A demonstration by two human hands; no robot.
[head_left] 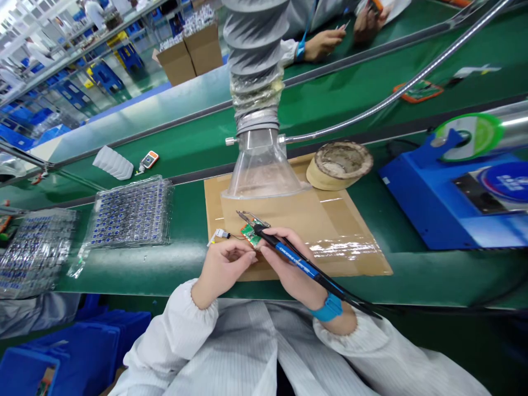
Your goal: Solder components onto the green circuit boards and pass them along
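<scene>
My right hand point(289, 264) is closed around a blue and black soldering iron point(297, 261), whose tip rests on a small green circuit board point(249, 231). My left hand point(225, 264) is pinched shut just left of the board, on what looks like its thin wire, which ends in a small white connector point(218, 235). Both hands rest on a taped brown cardboard mat point(330, 231) at the front of the green bench, under a clear fume funnel point(262, 170).
Clear blister trays of small blue parts point(132, 212) lie to the left. A worn sponge holder point(340, 164) and a blue soldering station with a solder spool point(466, 187) stand to the right. Another person's hands point(330, 41) work across the conveyor. Blue bins point(70, 352) sit below.
</scene>
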